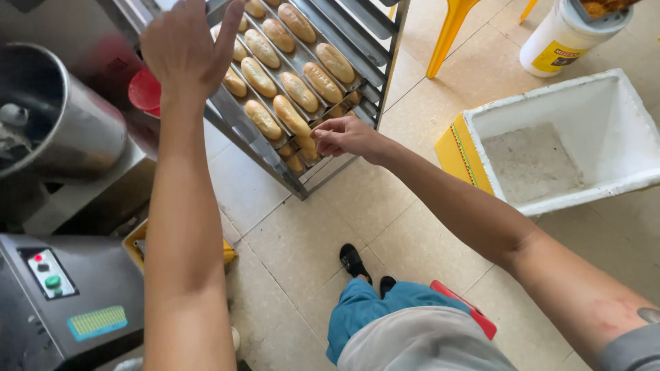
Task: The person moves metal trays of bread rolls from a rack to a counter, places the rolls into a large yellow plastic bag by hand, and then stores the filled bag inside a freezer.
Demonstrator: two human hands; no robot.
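Observation:
My left hand [184, 48] reaches up to the top left of a metal rack [275, 156], fingers spread, resting against its frame and the edge of a tray [342, 31]. The tray holds several golden, oblong bread rolls [291, 115] in rows. My right hand [346, 135] is at the front edge of a lower tray, fingers pinched on the tray's rim beside a roll. More rolls show on the shelf underneath, partly hidden.
A steel mixer bowl [65, 117] and a grey machine with buttons [65, 295] stand at left. An open white foam box [570, 141] sits on the tiled floor at right, a white bucket [567, 34] and yellow chair legs [447, 31] behind it.

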